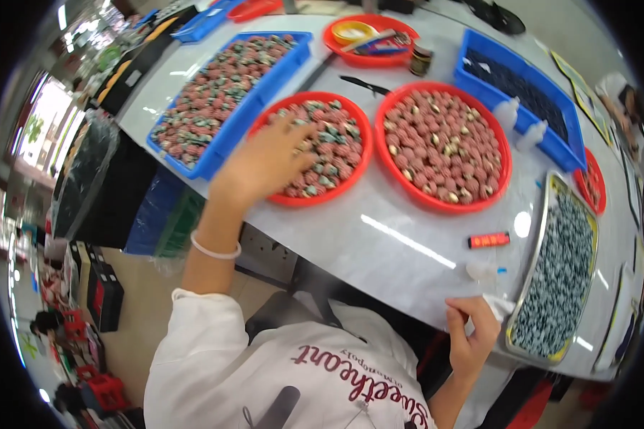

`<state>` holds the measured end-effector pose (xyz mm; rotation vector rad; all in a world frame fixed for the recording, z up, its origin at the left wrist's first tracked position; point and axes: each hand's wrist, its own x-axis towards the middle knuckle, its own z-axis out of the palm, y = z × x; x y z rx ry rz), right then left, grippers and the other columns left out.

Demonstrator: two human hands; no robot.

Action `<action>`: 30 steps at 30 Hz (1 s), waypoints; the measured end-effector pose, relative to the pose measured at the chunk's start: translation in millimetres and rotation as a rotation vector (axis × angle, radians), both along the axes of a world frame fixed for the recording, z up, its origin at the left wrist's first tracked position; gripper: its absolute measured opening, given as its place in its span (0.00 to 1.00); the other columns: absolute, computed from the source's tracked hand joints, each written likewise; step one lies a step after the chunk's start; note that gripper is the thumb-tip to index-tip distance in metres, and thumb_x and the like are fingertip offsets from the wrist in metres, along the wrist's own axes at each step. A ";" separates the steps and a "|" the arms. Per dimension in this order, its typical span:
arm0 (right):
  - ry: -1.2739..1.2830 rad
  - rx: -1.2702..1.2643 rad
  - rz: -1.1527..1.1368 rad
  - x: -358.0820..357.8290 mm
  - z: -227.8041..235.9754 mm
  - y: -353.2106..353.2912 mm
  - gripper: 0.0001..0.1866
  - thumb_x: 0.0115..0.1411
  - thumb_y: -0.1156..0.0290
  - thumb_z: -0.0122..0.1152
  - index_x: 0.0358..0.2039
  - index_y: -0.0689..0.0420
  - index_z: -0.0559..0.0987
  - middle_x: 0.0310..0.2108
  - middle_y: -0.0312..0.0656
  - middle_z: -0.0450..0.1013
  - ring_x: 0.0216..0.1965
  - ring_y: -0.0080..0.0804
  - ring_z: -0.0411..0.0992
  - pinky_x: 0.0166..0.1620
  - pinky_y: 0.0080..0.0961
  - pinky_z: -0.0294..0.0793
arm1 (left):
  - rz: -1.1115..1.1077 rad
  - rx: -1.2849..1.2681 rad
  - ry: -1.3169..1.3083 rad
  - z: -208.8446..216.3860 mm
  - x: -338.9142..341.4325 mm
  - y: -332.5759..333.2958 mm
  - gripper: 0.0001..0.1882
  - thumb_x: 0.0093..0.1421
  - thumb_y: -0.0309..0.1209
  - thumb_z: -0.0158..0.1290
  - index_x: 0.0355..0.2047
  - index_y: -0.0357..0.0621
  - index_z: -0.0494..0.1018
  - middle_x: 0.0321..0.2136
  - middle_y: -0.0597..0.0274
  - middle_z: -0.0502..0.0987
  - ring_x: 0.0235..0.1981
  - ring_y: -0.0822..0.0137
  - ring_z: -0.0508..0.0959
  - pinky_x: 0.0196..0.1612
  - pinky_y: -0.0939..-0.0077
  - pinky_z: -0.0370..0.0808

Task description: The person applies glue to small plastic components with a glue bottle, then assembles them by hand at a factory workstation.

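Observation:
My left hand (268, 161) lies palm down over the left red round tray (368, 136), its fingers apart among the small round pink and green ridged pieces (336, 154). Whether a piece sits under its fingertips is hidden. By the table's near edge, my right hand (474, 334) is curled, thumb and forefinger bent towards each other; what they hold, if anything, I cannot make out. A white object (499, 306) shows just behind its knuckles. To the right of the left tray stands a second red round tray (508, 168), full of pink ridged balls (436, 143) with some gold-coloured ones.
A long blue tray (211, 170) of similar pieces stands at left. On the right is a metal tray (515, 332) of dark grey-green pieces. Farther back are a blue bin (472, 82), white squeeze bottles (506, 113), a jar (421, 61) and a red tool tray (333, 44). A red tube-like item (489, 240) lies nearer.

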<state>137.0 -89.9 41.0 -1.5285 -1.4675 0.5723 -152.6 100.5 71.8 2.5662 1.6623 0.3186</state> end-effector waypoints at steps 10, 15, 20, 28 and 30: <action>0.046 -0.014 -0.038 11.2 1.5 -16.5 0.04 0.45 0.82 0.56 0.25 0.65 0.74 0.19 0.40 0.68 0.19 0.24 0.61 0.25 0.16 0.59 | -0.760 0.199 -0.309 -16.1 168.1 64.6 0.16 0.54 0.23 0.43 0.44 0.46 0.66 0.40 0.57 0.69 0.40 0.56 0.70 0.43 0.66 0.66; -0.026 -0.020 -0.037 20.3 -2.5 -20.4 0.04 0.45 0.83 0.56 0.25 0.66 0.74 0.20 0.40 0.68 0.20 0.23 0.62 0.25 0.15 0.60 | -0.582 -0.118 -0.198 -46.1 190.4 81.9 0.11 0.52 0.25 0.46 0.37 0.43 0.69 0.35 0.56 0.73 0.38 0.58 0.71 0.38 0.66 0.67; 0.052 -0.138 -0.163 51.4 -16.5 -38.4 0.06 0.49 0.83 0.54 0.29 0.68 0.73 0.28 0.42 0.69 0.28 0.25 0.63 0.34 0.15 0.62 | -0.685 0.047 -0.269 10.6 151.1 60.9 0.11 0.48 0.24 0.45 0.31 0.37 0.74 0.28 0.49 0.75 0.30 0.54 0.75 0.35 0.65 0.71; -0.042 0.076 -0.189 27.8 -30.0 6.0 0.17 0.52 0.77 0.54 0.44 0.65 0.68 0.42 0.41 0.66 0.37 0.25 0.63 0.43 0.19 0.62 | -0.464 -0.484 -1.196 -28.1 45.9 -65.4 0.09 0.45 0.29 0.57 0.27 0.38 0.73 0.26 0.59 0.75 0.29 0.70 0.75 0.34 0.78 0.71; -0.001 -0.036 -0.160 18.0 -28.8 11.8 0.17 0.54 0.75 0.53 0.45 0.65 0.68 0.44 0.42 0.67 0.41 0.26 0.64 0.46 0.19 0.61 | -0.331 -0.674 -1.327 -40.0 38.8 -104.4 0.08 0.44 0.24 0.57 0.25 0.36 0.71 0.24 0.61 0.74 0.28 0.71 0.74 0.34 0.77 0.72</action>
